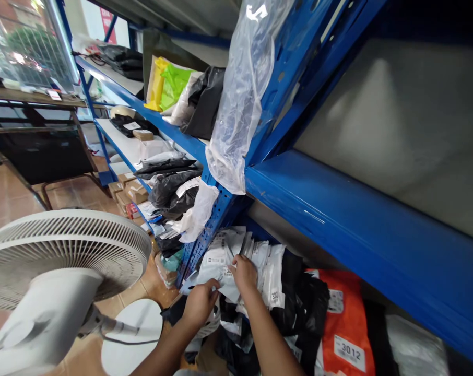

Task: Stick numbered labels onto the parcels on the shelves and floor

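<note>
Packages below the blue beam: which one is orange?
The orange package, labelled 3012, well right of the right hand; the black packages beside it and white packages nearer that hand differ in colour.

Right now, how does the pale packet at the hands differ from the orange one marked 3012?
The pale packet is whitish grey; the orange packet is vivid orange. The left hand and right hand are at the pale packet; neither touches the orange packet. Both bear printed digits.

Daylight blazes through the window (44,39) at upper left, glare flashes off the plastic sleeve (240,104), the upper-right corner sits in deep shadow, and the fan (64,282) looks stretched toward the left edge!
</note>
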`<action>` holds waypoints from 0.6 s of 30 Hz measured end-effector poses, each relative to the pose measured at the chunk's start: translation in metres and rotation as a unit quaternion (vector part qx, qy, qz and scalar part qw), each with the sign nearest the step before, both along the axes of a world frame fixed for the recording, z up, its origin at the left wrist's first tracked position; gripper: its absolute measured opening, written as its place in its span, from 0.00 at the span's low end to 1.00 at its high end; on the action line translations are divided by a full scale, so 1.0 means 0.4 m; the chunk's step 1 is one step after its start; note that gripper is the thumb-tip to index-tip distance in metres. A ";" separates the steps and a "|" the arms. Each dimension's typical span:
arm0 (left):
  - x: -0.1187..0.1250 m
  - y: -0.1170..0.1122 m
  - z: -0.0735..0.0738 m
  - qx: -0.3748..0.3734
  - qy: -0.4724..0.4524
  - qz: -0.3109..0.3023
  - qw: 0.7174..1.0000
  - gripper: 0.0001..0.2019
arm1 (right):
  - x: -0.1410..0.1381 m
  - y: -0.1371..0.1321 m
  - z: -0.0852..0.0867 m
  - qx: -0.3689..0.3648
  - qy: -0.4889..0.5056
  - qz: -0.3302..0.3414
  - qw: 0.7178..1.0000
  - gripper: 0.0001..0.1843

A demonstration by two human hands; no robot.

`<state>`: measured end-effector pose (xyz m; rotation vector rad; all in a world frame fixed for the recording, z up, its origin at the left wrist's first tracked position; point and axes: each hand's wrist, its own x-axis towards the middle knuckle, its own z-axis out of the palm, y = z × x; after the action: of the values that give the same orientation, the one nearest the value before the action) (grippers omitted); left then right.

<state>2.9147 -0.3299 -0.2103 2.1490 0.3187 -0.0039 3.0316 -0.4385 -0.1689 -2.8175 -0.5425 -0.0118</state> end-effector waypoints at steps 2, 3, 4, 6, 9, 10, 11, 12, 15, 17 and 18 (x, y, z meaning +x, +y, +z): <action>-0.009 0.011 0.010 -0.015 -0.002 0.010 1.000 0.11 | -0.012 -0.023 0.019 0.029 -0.012 -0.002 1.000 0.09; -0.015 0.018 0.015 -0.027 -0.006 0.026 0.999 0.14 | -0.026 -0.039 0.030 0.069 -0.025 0.002 0.997 0.11; -0.022 0.024 0.020 -0.048 -0.014 0.047 0.998 0.18 | -0.047 -0.055 0.039 0.125 -0.030 0.005 0.992 0.11; -0.038 0.033 0.025 -0.122 -0.038 0.084 0.988 0.24 | -0.105 -0.085 0.050 0.257 0.006 0.005 0.966 0.09; -0.066 0.037 0.021 -0.285 -0.051 0.067 0.955 0.28 | -0.216 -0.111 0.027 0.385 0.168 0.014 0.907 0.18; -0.076 0.037 0.019 -0.322 -0.048 0.046 0.944 0.28 | -0.252 -0.112 0.008 0.408 0.211 0.021 0.888 0.20; -0.087 0.037 0.020 -0.342 -0.047 0.020 0.938 0.28 | -0.284 -0.111 -0.016 0.428 0.235 0.024 0.872 0.22; -0.099 0.038 0.024 -0.342 -0.052 -0.011 0.938 0.26 | -0.312 -0.107 -0.044 0.445 0.244 0.025 0.861 0.24; -0.136 0.049 0.064 -0.266 -0.068 -0.129 0.953 0.19 | -0.374 -0.094 -0.126 0.498 0.273 0.046 0.822 0.29; -0.161 0.060 0.107 -0.187 -0.061 -0.230 0.953 0.16 | -0.405 -0.091 -0.164 0.526 0.319 0.086 0.784 0.35; -0.173 0.065 0.129 -0.146 -0.052 -0.278 0.948 0.15 | -0.419 -0.091 -0.178 0.529 0.336 0.097 0.773 0.37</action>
<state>2.8455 -0.3037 -0.1587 1.8693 -0.3381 -0.2449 2.8639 -0.4751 -0.2400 -1.4873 -0.4298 0.5330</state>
